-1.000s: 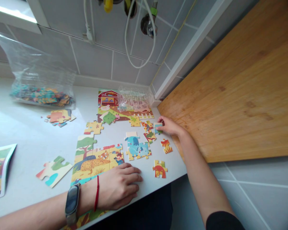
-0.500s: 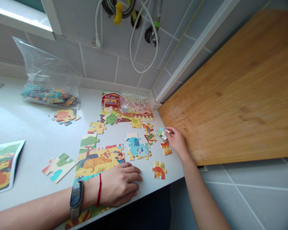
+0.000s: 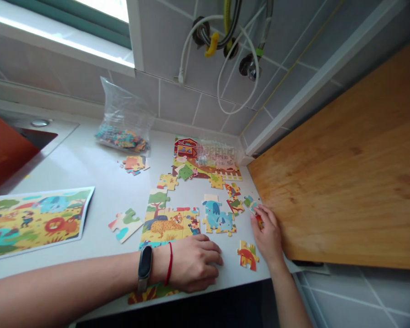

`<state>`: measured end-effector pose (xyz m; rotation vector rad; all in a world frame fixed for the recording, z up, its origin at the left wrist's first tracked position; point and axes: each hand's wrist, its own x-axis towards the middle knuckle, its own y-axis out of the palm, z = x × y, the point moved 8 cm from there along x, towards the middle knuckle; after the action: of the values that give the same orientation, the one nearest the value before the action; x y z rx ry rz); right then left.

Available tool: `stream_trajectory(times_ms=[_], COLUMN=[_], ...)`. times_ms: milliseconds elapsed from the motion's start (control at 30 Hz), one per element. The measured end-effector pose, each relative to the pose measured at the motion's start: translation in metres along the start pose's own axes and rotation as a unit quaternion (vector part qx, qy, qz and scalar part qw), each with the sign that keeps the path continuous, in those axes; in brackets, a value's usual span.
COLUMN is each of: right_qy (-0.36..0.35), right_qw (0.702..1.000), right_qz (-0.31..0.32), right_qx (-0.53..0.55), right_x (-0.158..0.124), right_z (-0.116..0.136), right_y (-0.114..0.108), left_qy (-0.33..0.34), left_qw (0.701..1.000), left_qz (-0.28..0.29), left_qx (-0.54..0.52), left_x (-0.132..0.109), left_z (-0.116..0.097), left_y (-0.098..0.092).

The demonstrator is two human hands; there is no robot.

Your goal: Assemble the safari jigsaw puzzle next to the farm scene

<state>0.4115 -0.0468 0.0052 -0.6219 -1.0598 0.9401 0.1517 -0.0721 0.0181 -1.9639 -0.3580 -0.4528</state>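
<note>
My left hand [image 3: 198, 262], fingers loosely bent and holding nothing, lies palm down across the lower part of a partly joined animal puzzle [image 3: 164, 225] with a leopard and a tree. My right hand [image 3: 268, 230] is at the right, thumb and fingers closed around an orange puzzle piece [image 3: 259, 222] that they mostly cover. Its fingertips touch or nearly touch a blue-green piece [image 3: 249, 202]. Between the hands lie a joined blue elephant section [image 3: 218, 216] and a loose lion piece [image 3: 248, 256]. Above them are a red-and-green piece [image 3: 235, 206] and a small orange animal piece [image 3: 232, 189].
A clear bag of pieces [image 3: 123, 132] stands by the wall, a small pile [image 3: 135, 164] before it. A picture sheet [image 3: 37, 223] lies left; a farm picture [image 3: 184, 150] under clear plastic [image 3: 218, 152] lies behind. A wooden board [image 3: 345, 182] borders the right side.
The view has swung left, showing more of the sheet and a sink edge. My right hand has come down slightly, over the orange piece. My left hand stays on the puzzle.
</note>
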Motion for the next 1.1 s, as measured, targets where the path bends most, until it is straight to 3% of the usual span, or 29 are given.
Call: stream_trajectory(times_ms=[133, 233, 333, 433, 500, 533, 667, 867, 1100], right_qy=[-0.002, -0.002, -0.002, -0.004, -0.006, -0.008, -0.017, -0.016, -0.012], right_qw=[1.000, 1.000, 1.000, 1.000, 1.000, 1.000, 1.000, 1.000, 1.000], right_qz=[0.005, 0.001, -0.004, -0.003, -0.003, -0.004, -0.003, 0.004, 0.007], right_qx=[-0.008, -0.008, -0.015, -0.020, -0.021, -0.020, -0.016, -0.023, -0.010], right_x=[0.002, 0.002, 0.003, 0.003, 0.004, 0.004, 0.005, 0.006, 0.005], right_z=[-0.005, -0.009, -0.010, -0.011, -0.012, -0.012, -0.010, -0.012, -0.014], right_y=[0.006, 0.007, 0.007, 0.008, 0.009, 0.009, 0.010, 0.010, 0.012], left_qy=[-0.019, -0.139, -0.371, -0.534, -0.627, -0.645, -0.659, -0.651, -0.626], left_qw=[1.000, 0.987, 0.906, 0.799, 0.734, 0.720, 0.717, 0.739, 0.777], left_qz=[0.008, 0.063, 0.133, 0.159, 0.177, 0.180, 0.173, 0.137, 0.063], left_qx=[0.001, 0.054, 0.155, 0.226, 0.192, 0.183, 0.149, 0.102, -0.026], left_x=[0.008, 0.008, -0.031, -0.098, -0.149, -0.167, -0.200, -0.192, -0.187], left_z=[0.005, 0.038, 0.104, 0.164, 0.194, 0.205, 0.230, 0.242, 0.233], left_y=[-0.016, -0.059, -0.131, -0.205, -0.232, -0.240, -0.237, -0.215, -0.223])
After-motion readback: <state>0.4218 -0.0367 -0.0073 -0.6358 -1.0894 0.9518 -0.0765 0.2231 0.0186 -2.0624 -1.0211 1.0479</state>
